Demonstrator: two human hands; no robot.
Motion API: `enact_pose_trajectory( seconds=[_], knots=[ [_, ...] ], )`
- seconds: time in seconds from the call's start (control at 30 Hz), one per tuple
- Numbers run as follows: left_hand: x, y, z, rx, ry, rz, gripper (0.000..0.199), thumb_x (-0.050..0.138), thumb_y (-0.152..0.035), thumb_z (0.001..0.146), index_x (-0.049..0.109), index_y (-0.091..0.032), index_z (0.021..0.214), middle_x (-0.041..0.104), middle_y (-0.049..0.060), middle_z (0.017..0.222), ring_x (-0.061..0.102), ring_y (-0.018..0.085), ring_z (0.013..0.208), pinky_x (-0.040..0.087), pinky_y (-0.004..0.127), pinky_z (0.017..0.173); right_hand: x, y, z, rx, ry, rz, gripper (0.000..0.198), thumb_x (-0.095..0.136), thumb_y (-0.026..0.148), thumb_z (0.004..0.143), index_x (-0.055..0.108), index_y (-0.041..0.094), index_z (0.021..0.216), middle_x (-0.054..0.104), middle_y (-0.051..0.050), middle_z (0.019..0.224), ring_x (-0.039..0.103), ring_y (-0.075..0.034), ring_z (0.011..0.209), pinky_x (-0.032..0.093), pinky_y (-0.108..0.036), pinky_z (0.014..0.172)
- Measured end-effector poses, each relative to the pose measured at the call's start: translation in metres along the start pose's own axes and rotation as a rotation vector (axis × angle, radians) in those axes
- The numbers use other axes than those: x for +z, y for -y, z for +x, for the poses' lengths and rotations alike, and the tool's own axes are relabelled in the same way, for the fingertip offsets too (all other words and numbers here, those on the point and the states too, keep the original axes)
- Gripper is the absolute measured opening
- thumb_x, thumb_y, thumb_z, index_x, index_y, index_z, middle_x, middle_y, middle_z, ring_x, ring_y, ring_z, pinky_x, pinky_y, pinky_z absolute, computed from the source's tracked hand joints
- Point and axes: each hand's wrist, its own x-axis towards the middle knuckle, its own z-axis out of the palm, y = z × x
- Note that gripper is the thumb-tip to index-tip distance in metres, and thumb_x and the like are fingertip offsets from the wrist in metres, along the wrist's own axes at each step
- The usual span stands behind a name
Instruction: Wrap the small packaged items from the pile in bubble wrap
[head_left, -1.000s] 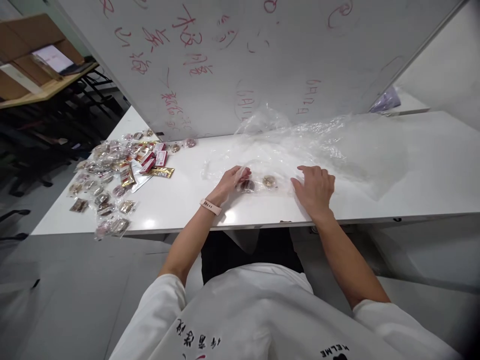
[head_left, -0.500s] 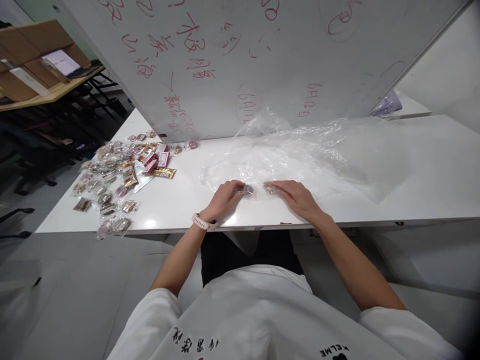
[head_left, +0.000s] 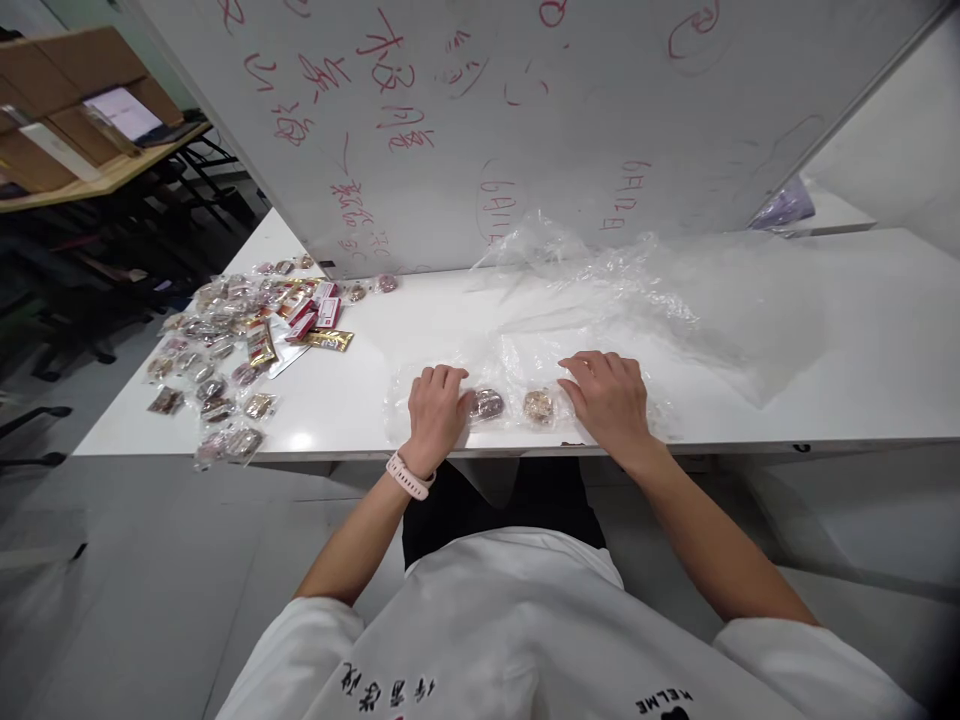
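Note:
Clear plastic film (head_left: 510,355) lies crumpled on the white table in front of me. Two small wrapped pieces sit side by side with the film around them: a dark, purplish-brown round one (head_left: 488,404) and a light-brown round one (head_left: 538,405). My left hand (head_left: 437,408) rests on the film, its thumb beside the dark piece, index finger and thumb apart. To the right of the light-brown piece, my right hand (head_left: 611,405) lies over the film with thumb and index finger spread. The undersides of both hands are hidden.
Many small wrapped pieces (head_left: 217,385) lie in a pile at the left, with red-and-white packets (head_left: 328,312) and gold sachets (head_left: 330,340) among them. A whiteboard (head_left: 450,130) with red writing stands along the back. The table's front edge (head_left: 360,455) runs close below my hands.
Both hands have let go of the two wrapped pieces and moved apart. The near part of the film has come toward me, around the pieces, which now sit closer to the front edge.

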Motion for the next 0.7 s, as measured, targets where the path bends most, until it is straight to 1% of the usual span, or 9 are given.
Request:
enact_pose_trajectory(
  seconds=[0.03, 0.1, 0.2, 0.27, 0.37, 0.43, 0.5, 0.6, 0.7],
  knots=[
    [-0.002, -0.001, -0.004, 0.093, 0.005, -0.014, 0.022, 0.06, -0.033, 0.094, 0.063, -0.02, 0.112, 0.069, 0.013, 0.111, 0.061, 0.029, 0.102, 0.042, 0.039, 0.085, -0.002, 0.002, -0.006, -0.082, -0.02, 0.027, 0.03, 0.046, 0.034, 0.101, 0.068, 0.021, 0.116, 0.069, -0.012, 0.123, 0.063, -0.03, 0.111, 0.041, -0.047, 0.097],
    [-0.005, 0.0, -0.013, 0.241, 0.128, -0.091, 0.034, 0.064, -0.038, 0.092, 0.061, -0.023, 0.122, 0.065, 0.013, 0.129, 0.057, 0.031, 0.119, 0.039, 0.044, 0.098, -0.006, 0.002, -0.019, -0.24, 0.05, 0.119, 0.035, 0.047, 0.042, 0.101, 0.063, 0.025, 0.127, 0.063, -0.009, 0.136, 0.057, -0.029, 0.125, 0.036, -0.049, 0.108],
    [-0.006, 0.006, -0.021, 0.264, 0.266, -0.201, 0.041, 0.062, -0.038, 0.093, 0.057, -0.027, 0.133, 0.06, 0.011, 0.139, 0.054, 0.03, 0.126, 0.039, 0.045, 0.103, -0.002, -0.002, -0.034, -0.331, 0.193, 0.23, 0.047, 0.045, 0.049, 0.102, 0.051, 0.029, 0.144, 0.055, -0.007, 0.146, 0.051, -0.027, 0.134, 0.036, -0.048, 0.111],
    [-0.005, 0.011, -0.018, 0.214, 0.252, -0.242, 0.033, 0.057, -0.036, 0.096, 0.061, -0.027, 0.127, 0.066, 0.01, 0.13, 0.059, 0.028, 0.117, 0.042, 0.042, 0.097, 0.004, -0.006, -0.034, -0.298, 0.197, 0.278, 0.045, 0.041, 0.045, 0.103, 0.052, 0.03, 0.144, 0.061, -0.006, 0.141, 0.056, -0.025, 0.128, 0.041, -0.044, 0.105],
    [-0.003, 0.014, 0.0, 0.098, 0.225, -0.258, 0.027, 0.051, -0.04, 0.099, 0.069, -0.024, 0.109, 0.073, 0.008, 0.095, 0.065, 0.023, 0.084, 0.044, 0.033, 0.075, 0.012, -0.009, -0.019, -0.159, 0.147, 0.302, 0.04, 0.036, 0.042, 0.105, 0.069, 0.027, 0.12, 0.074, -0.006, 0.112, 0.068, -0.023, 0.1, 0.046, -0.039, 0.091],
    [0.001, 0.013, 0.02, -0.011, 0.246, -0.242, 0.029, 0.048, -0.042, 0.1, 0.069, -0.022, 0.099, 0.067, 0.004, 0.071, 0.059, 0.019, 0.063, 0.038, 0.029, 0.063, 0.015, -0.008, -0.003, -0.005, 0.185, 0.277, 0.044, 0.036, 0.046, 0.104, 0.074, 0.024, 0.1, 0.076, -0.006, 0.089, 0.068, -0.023, 0.08, 0.047, -0.037, 0.078],
    [0.005, 0.009, 0.039, -0.106, 0.281, -0.176, 0.024, 0.054, -0.039, 0.098, 0.068, -0.02, 0.093, 0.06, 0.001, 0.06, 0.054, 0.018, 0.056, 0.035, 0.029, 0.061, 0.014, -0.005, 0.013, 0.117, 0.233, 0.191, 0.043, 0.041, 0.048, 0.102, 0.075, 0.022, 0.093, 0.073, -0.007, 0.08, 0.066, -0.024, 0.074, 0.045, -0.037, 0.072],
    [0.008, -0.003, 0.049, -0.12, 0.133, -0.045, 0.008, 0.064, -0.026, 0.09, 0.068, -0.019, 0.089, 0.066, 0.007, 0.073, 0.06, 0.024, 0.073, 0.039, 0.035, 0.071, 0.01, 0.004, 0.024, 0.093, 0.105, 0.013, 0.033, 0.049, 0.039, 0.099, 0.074, 0.018, 0.106, 0.073, -0.014, 0.103, 0.065, -0.032, 0.094, 0.045, -0.047, 0.085],
    [0.001, -0.02, 0.025, -0.055, -0.094, -0.163, 0.012, 0.064, -0.03, 0.09, 0.068, -0.02, 0.087, 0.071, 0.011, 0.09, 0.061, 0.027, 0.09, 0.042, 0.041, 0.084, 0.01, 0.014, 0.016, -0.085, -0.045, 0.028, 0.034, 0.045, 0.031, 0.102, 0.069, 0.019, 0.122, 0.065, -0.014, 0.131, 0.057, -0.033, 0.119, 0.042, -0.05, 0.099]
  ],
)
